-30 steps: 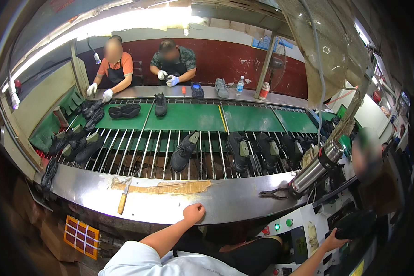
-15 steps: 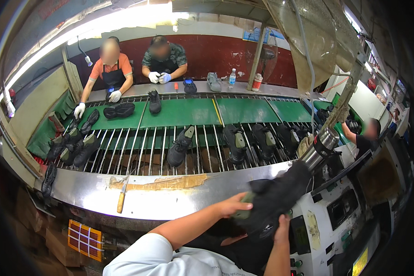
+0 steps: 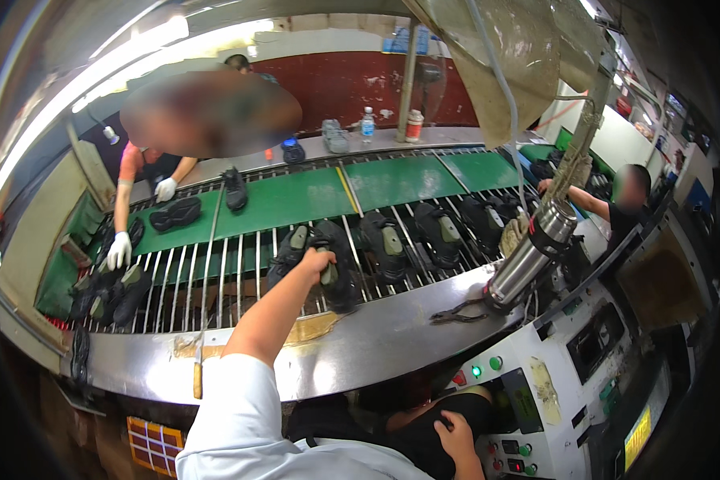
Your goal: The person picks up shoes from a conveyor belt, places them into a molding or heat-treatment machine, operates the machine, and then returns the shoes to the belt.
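My left hand (image 3: pixel 318 261) reaches out over the steel counter and grips a black shoe (image 3: pixel 340 280) by its opening. The shoe rests on the metal roller rack (image 3: pixel 216 280) beside another black shoe (image 3: pixel 286 254). Several more black shoes (image 3: pixel 436 232) with grey-green insoles lie in a row to the right on the same rack. My right hand (image 3: pixel 456 436) is low by my lap, resting on dark cloth with nothing in it.
A green conveyor belt (image 3: pixel 296 200) runs behind the rack. A steel flask (image 3: pixel 528 258) and pliers (image 3: pixel 456 314) lie on the counter right, a wooden-handled tool (image 3: pixel 198 376) left. A control panel (image 3: pixel 528 392) sits at lower right. A co-worker's gloved hand (image 3: pixel 120 250) is at far left, another person (image 3: pixel 616 204) at right.
Both hands held the black shoe close in front of me half a second ago. My left hand has since carried it out onto the rack; my right hand has let go and dropped to my lap.
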Demonstrator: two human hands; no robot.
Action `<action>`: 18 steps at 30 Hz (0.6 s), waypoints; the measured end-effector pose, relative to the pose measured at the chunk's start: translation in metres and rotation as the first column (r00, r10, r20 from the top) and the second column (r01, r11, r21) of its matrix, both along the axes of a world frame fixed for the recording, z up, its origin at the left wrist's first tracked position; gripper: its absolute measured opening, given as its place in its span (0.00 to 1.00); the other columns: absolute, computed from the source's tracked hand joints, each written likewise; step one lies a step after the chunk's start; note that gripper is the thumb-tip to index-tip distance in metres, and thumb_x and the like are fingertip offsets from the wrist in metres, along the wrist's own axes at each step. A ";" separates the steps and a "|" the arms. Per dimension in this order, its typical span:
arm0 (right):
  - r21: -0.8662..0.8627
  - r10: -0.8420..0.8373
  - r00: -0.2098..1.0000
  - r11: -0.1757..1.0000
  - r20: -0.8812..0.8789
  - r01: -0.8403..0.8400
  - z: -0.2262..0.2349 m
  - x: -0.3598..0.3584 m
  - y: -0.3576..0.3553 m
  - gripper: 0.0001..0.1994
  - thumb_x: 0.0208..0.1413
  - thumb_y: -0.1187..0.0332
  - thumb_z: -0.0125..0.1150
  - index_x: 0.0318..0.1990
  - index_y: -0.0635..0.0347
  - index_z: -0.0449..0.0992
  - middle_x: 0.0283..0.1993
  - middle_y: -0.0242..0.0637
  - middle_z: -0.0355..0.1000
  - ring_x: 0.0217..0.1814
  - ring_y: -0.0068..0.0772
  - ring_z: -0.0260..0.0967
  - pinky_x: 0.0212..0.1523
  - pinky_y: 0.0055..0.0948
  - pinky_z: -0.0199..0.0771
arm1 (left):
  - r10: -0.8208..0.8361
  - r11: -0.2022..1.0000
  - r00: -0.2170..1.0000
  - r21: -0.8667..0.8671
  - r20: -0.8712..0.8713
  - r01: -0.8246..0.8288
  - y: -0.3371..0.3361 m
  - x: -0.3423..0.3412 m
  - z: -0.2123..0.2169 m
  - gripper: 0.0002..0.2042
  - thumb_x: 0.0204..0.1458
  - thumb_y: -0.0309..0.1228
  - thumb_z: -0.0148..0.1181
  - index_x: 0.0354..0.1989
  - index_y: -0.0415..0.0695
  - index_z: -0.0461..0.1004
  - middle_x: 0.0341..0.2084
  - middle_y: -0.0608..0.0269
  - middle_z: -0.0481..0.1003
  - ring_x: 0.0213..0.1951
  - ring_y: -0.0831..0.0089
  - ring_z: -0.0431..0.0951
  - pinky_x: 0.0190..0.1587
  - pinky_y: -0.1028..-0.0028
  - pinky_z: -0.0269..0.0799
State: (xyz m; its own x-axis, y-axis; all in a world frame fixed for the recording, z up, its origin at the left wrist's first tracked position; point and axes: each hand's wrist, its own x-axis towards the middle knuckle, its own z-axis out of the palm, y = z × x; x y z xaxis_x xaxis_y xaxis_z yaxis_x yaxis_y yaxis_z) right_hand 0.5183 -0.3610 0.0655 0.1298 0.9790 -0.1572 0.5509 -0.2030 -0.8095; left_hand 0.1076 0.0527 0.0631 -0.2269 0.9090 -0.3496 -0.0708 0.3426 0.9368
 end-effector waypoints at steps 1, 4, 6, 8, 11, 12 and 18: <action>-0.044 -0.028 0.995 0.999 0.096 0.032 -0.004 0.011 -0.016 0.17 0.49 0.66 0.64 0.47 0.64 0.76 0.45 0.44 0.73 0.45 0.37 0.72 0.44 0.28 0.72 | 0.025 0.998 0.997 -0.053 -0.073 -0.029 0.021 0.008 -0.007 0.28 0.31 0.21 0.64 0.47 0.31 0.63 0.40 0.48 0.70 0.40 0.56 0.73 0.40 0.57 0.72; -0.091 -0.076 0.961 0.991 0.267 0.103 -0.027 0.035 -0.069 0.20 0.51 0.60 0.60 0.48 0.62 0.74 0.49 0.48 0.72 0.54 0.48 0.67 0.56 0.39 0.65 | -0.013 0.976 0.940 -0.209 -0.340 -0.062 0.058 0.024 -0.033 0.38 0.33 0.24 0.64 0.58 0.32 0.56 0.56 0.41 0.62 0.53 0.46 0.69 0.49 0.54 0.70; -0.110 -0.108 0.945 0.983 0.308 0.148 -0.027 0.041 -0.085 0.19 0.50 0.62 0.61 0.47 0.63 0.74 0.51 0.49 0.71 0.54 0.50 0.66 0.58 0.39 0.64 | 0.102 0.961 0.921 -0.204 -0.376 -0.189 0.065 0.042 -0.046 0.42 0.37 0.26 0.64 0.65 0.36 0.50 0.65 0.45 0.51 0.60 0.43 0.62 0.55 0.54 0.68; -0.109 -0.156 0.943 0.975 0.295 0.195 -0.023 0.038 -0.090 0.19 0.51 0.61 0.61 0.47 0.63 0.75 0.51 0.48 0.71 0.54 0.50 0.66 0.58 0.39 0.64 | -0.015 0.935 0.919 -0.331 -0.393 -0.126 0.069 0.060 -0.026 0.43 0.42 0.28 0.62 0.68 0.41 0.45 0.68 0.50 0.44 0.62 0.44 0.58 0.58 0.54 0.66; -0.127 -0.161 0.931 0.969 0.328 0.212 -0.017 0.030 -0.086 0.18 0.50 0.61 0.60 0.47 0.61 0.75 0.50 0.48 0.71 0.55 0.51 0.65 0.57 0.39 0.64 | 0.037 0.959 0.868 -0.226 -0.495 -0.170 0.054 0.061 -0.026 0.41 0.41 0.33 0.65 0.64 0.39 0.50 0.63 0.48 0.55 0.60 0.45 0.61 0.59 0.55 0.64; -0.128 -0.163 0.924 0.967 0.346 0.219 -0.016 0.028 -0.081 0.18 0.50 0.61 0.60 0.47 0.61 0.75 0.50 0.48 0.71 0.55 0.51 0.65 0.57 0.40 0.64 | 0.060 0.975 0.820 -0.143 -0.569 -0.171 0.041 0.064 -0.027 0.40 0.41 0.35 0.66 0.63 0.38 0.53 0.60 0.47 0.59 0.59 0.46 0.62 0.58 0.57 0.64; -0.113 -0.162 0.939 0.972 0.302 0.204 -0.024 0.036 -0.064 0.15 0.49 0.62 0.61 0.43 0.57 0.77 0.44 0.45 0.72 0.48 0.47 0.69 0.50 0.39 0.69 | 0.167 0.904 0.932 0.426 -0.323 -0.014 -0.133 0.051 -0.068 0.23 0.46 0.30 0.62 0.52 0.40 0.66 0.32 0.56 0.73 0.34 0.68 0.74 0.39 0.71 0.71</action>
